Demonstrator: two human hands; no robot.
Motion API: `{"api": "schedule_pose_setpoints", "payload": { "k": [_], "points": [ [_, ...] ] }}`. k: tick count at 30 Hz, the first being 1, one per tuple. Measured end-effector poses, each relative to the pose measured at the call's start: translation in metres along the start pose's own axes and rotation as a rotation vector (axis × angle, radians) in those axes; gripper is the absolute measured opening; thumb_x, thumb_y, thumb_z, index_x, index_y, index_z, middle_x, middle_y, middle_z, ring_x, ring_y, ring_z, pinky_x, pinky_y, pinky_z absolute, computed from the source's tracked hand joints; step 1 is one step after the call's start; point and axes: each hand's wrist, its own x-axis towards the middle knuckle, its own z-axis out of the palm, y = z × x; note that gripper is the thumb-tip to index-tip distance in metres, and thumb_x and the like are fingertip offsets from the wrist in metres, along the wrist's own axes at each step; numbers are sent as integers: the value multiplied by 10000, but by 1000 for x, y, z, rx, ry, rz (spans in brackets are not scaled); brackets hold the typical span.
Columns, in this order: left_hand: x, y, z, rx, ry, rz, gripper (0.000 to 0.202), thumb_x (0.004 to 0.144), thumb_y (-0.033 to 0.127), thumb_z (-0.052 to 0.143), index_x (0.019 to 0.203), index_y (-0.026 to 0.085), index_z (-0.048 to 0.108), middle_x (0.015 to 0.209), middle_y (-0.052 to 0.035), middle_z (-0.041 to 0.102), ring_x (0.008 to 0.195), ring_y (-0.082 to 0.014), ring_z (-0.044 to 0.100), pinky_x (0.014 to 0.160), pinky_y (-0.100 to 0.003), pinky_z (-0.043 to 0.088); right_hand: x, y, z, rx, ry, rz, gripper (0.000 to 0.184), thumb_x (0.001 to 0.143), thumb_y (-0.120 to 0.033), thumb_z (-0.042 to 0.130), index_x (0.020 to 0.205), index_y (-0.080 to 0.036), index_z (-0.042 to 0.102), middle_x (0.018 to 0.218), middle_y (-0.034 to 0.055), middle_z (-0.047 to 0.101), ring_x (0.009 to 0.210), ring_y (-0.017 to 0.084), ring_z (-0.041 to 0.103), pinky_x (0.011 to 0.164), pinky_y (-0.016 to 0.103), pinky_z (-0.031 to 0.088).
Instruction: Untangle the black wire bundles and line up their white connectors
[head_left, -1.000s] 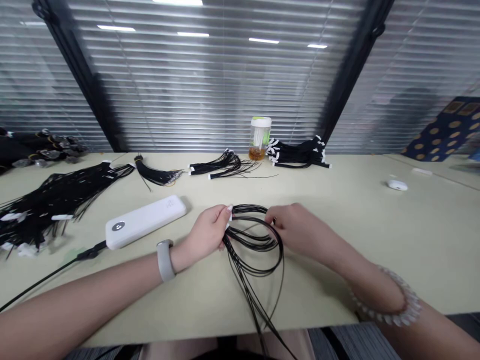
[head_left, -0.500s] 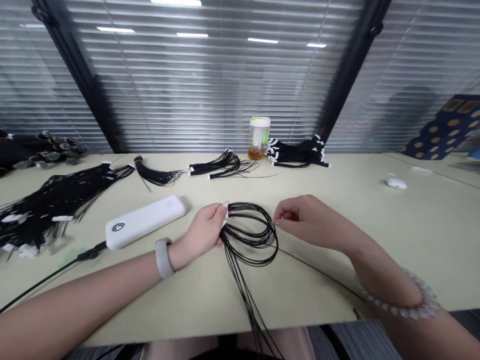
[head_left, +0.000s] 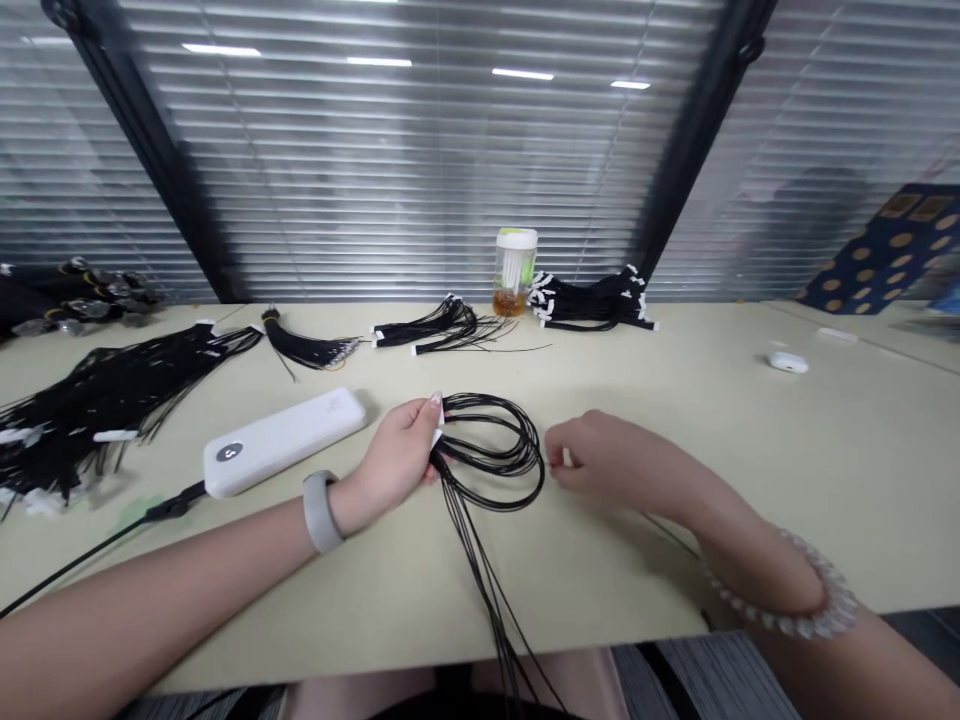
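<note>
My left hand grips a bundle of thin black cables at their white-tagged ends. The cables bend into loops on the table, and their long tails hang down past the front edge. My right hand is just to the right of the loops, its fingertips pinched on a small white tip. A single thin black wire seems to run from that hand toward the lower right, partly hidden by my forearm.
A white power bank with a black cable lies left of my left hand. Several black cable bundles with white tags lie along the back and left of the table. A plastic jar and a small white round object also stand there.
My right hand has moved off the loops to the right, drawing one wire out. The loops have drawn tighter, and my left hand has stayed in place.
</note>
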Motion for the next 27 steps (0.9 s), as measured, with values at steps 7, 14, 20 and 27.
{"api": "schedule_pose_setpoints", "payload": {
  "k": [7,14,20,27],
  "points": [
    [0,0,0,72,-2,6,361,859,478,389,735,157,497,428,47,455,301,-76,379,298,-172,301,7,4,-4,540,695,116,204,747,-276,591,924,-200,657,806,32,665,707,155,606,639,279,465],
    [-3,1,0,125,-41,27,392,867,486,360,698,155,486,408,41,470,300,-74,392,307,-166,297,15,4,-2,1288,1140,-134,85,815,-257,537,851,-217,603,823,-5,602,763,104,592,770,308,494],
    [-1,-2,-2,155,-94,85,412,854,506,377,633,165,444,396,50,440,311,-76,401,316,-170,311,16,-3,7,1219,794,-89,285,773,-191,558,1050,-242,516,600,-63,522,545,88,529,518,222,443],
    [-5,-2,-3,158,-184,153,403,856,498,375,630,171,439,404,51,434,331,-83,409,326,-181,328,12,-21,27,696,419,-89,98,792,-217,533,771,-184,623,700,-13,615,597,88,523,543,217,399]
  ]
}}
